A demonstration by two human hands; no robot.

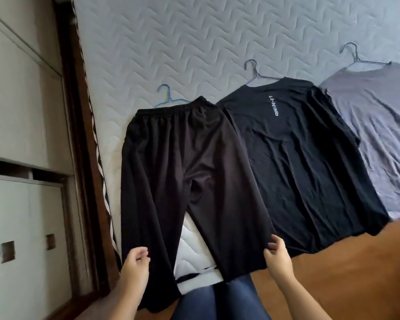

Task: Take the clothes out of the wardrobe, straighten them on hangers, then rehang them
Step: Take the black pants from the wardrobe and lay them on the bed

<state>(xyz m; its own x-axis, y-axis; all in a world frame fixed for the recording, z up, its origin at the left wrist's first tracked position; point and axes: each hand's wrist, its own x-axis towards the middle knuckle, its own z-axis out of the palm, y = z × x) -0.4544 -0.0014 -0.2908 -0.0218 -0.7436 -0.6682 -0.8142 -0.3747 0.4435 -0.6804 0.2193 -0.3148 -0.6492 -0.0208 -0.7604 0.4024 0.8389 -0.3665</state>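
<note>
Black trousers (171, 169) lie flat on the mattress, their waistband on a blue hanger (168, 98) and their legs spread toward me. My left hand (135, 264) rests on the left leg near its hem, fingers curled on the fabric. My right hand (277, 257) pinches the outer edge of the right leg near its hem. To the right lies a black T-shirt (298, 158) with white lettering on a grey-blue hanger (255, 75). Further right, a grey shirt (379, 125) on another hanger (353, 56) is cut off by the frame's edge.
A pale quilted mattress (194, 42) carries all the clothes. Its dark wooden bed frame (83, 135) runs along the left. Beige wardrobe doors (16, 112) with square cut-out handles stand at far left. Wooden floor (333, 273) shows at lower right, my knees (217, 303) at the bottom.
</note>
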